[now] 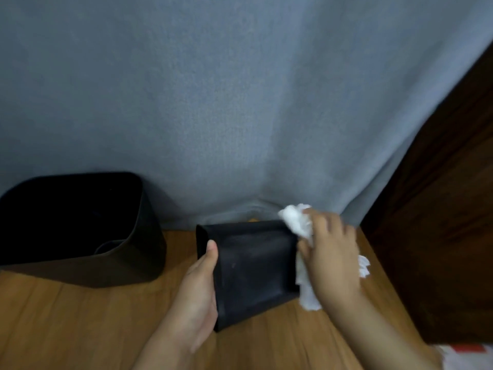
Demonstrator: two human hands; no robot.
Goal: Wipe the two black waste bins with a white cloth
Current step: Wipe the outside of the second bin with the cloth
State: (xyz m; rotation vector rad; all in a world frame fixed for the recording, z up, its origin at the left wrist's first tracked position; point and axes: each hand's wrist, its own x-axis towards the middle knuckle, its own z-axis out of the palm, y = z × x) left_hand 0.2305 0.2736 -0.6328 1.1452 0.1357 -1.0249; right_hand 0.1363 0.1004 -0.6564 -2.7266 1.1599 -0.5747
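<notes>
A small black waste bin is tipped over on the wooden floor, its underside facing me. My left hand grips its left side, thumb lying along the edge. My right hand holds a crumpled white cloth and presses it against the bin's right side; part of the cloth hangs below the hand. A second, larger black waste bin stands upright at the left, its mouth open to the camera and dark inside.
A grey curtain hangs right behind both bins and reaches the wooden floor. Dark brown wooden furniture stands at the right. Something red and white shows at the bottom right corner.
</notes>
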